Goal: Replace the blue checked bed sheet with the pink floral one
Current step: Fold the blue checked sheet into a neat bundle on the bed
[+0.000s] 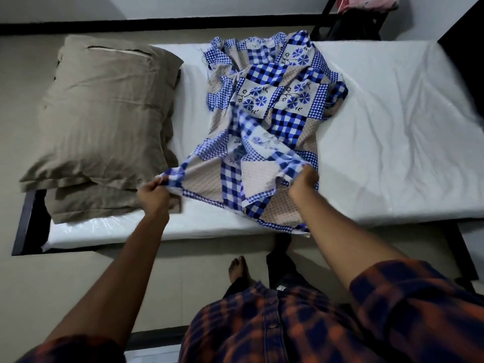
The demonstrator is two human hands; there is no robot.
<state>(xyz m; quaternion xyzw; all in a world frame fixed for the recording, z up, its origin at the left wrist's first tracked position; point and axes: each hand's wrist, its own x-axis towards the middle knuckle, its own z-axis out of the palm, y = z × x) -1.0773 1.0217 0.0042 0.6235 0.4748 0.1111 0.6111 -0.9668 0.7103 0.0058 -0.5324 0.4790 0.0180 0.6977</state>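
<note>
The blue checked cloth bed sheet point(275, 100) is off the bare white mattress point(392, 127) and lies bunched across its middle. The left hand point(154, 193) and right hand point(303, 183) each grip its near edge. Remaining, as judged: clear it away, then spread the pink floral fabric point(366, 3) lying beyond the mattress's far side.

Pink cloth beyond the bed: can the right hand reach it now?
Probably not: the right hand grips the blue checked sheet, and the mattress lies across the way to the pink cloth.
</note>
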